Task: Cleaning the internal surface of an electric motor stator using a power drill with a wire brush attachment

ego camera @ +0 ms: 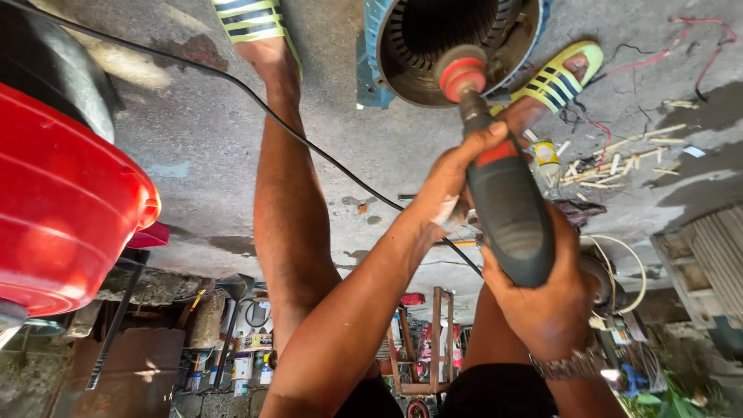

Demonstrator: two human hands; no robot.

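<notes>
Tool: a dark grey power drill (507, 213) is lying centre-right of the frame, long axis running from lower right up toward top centre.
Tip: a red round attachment (462, 75) is sitting at the mouth of the blue motor stator (453, 42) at top centre, possibly touching its slotted bore.
Right hand (546, 298): wrapping closed around the drill's rear body, lower right.
Left hand (457, 174): fingers curling shut around the drill's front neck, nearer the stator.
Cable: a black cord (232, 81) is trailing from upper left to the drill.
Surroundings: red tub (62, 201) at left; sandalled feet flanking the stator on the concrete floor (193, 131).
</notes>
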